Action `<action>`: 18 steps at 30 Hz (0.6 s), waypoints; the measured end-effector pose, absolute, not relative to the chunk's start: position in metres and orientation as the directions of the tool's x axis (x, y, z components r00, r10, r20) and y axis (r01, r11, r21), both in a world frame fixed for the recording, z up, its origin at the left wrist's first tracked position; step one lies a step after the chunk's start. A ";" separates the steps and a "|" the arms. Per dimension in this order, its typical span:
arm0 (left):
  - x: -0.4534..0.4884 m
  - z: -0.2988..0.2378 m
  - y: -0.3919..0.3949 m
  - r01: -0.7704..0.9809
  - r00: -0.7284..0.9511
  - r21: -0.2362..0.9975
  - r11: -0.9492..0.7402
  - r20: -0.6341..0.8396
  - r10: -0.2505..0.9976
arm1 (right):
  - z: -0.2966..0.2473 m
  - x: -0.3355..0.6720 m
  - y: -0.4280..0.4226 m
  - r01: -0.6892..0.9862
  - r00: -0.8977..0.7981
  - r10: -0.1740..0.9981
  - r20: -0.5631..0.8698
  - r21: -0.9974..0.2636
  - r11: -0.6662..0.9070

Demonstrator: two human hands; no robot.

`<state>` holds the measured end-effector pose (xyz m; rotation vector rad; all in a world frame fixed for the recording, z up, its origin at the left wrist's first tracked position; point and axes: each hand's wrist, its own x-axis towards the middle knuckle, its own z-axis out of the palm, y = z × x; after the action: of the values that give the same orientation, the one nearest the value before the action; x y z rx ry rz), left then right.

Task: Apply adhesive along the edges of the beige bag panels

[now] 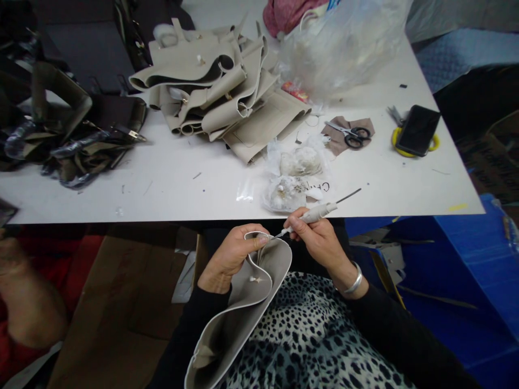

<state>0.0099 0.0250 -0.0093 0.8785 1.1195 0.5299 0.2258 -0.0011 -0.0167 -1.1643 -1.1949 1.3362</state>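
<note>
My left hand (231, 256) is closed on the curled top edge of a beige leather piece (243, 308) that lies over my lap. A small metal stud (256, 279) sits on that piece just below my fingers. My right hand (318, 237) pinches a thin pen-like tool (314, 215) with a white grip, its tip touching the leather edge by my left thumb. A dark wire runs from the tool's rear up over the table edge.
The white table (170, 183) holds a stack of beige leather pieces (219, 86), dark leather pieces (68, 135) at the left, small plastic bags (295, 178), scissors (351, 134), a phone (417, 129) on a yellow tape roll, and a large clear bag (344, 48). Cardboard (121, 302) lies on the floor at the left, blue crates (470, 281) at the right.
</note>
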 end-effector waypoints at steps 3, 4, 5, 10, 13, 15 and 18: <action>0.011 -0.008 0.025 0.062 0.387 0.826 0.560 -0.537 0.750 | -0.018 0.225 -0.001 -0.049 -0.096 0.994 -0.054 -0.997 -0.059; 0.011 -0.008 0.025 0.065 0.390 0.827 0.559 -0.537 0.748 | -0.019 0.224 -0.001 -0.046 -0.100 0.993 -0.055 -0.997 -0.060; 0.011 -0.007 0.024 0.067 0.388 0.827 0.558 -0.537 0.749 | -0.019 0.223 -0.001 -0.045 -0.104 0.993 -0.057 -0.997 -0.062; 0.013 -0.006 0.022 0.072 0.353 0.843 0.533 -0.521 0.777 | -0.020 0.220 -0.001 -0.047 -0.093 0.993 -0.073 -0.996 -0.077; 0.014 -0.008 0.020 0.064 0.338 0.854 0.516 -0.505 0.794 | -0.022 0.218 -0.001 -0.043 -0.079 0.993 -0.089 -0.995 -0.092; 0.014 -0.009 0.019 0.061 0.337 0.853 0.518 -0.506 0.794 | -0.025 0.217 -0.002 -0.041 -0.065 0.992 -0.105 -0.993 -0.108; 0.016 -0.013 0.016 0.061 0.327 0.851 0.522 -0.511 0.795 | -0.029 0.216 -0.002 -0.048 -0.025 0.992 -0.122 -0.991 -0.124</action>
<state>0.0163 0.0164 -0.0126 0.9201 1.1527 0.5820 0.2159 -0.0020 -0.0291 -1.2518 -1.1275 1.3384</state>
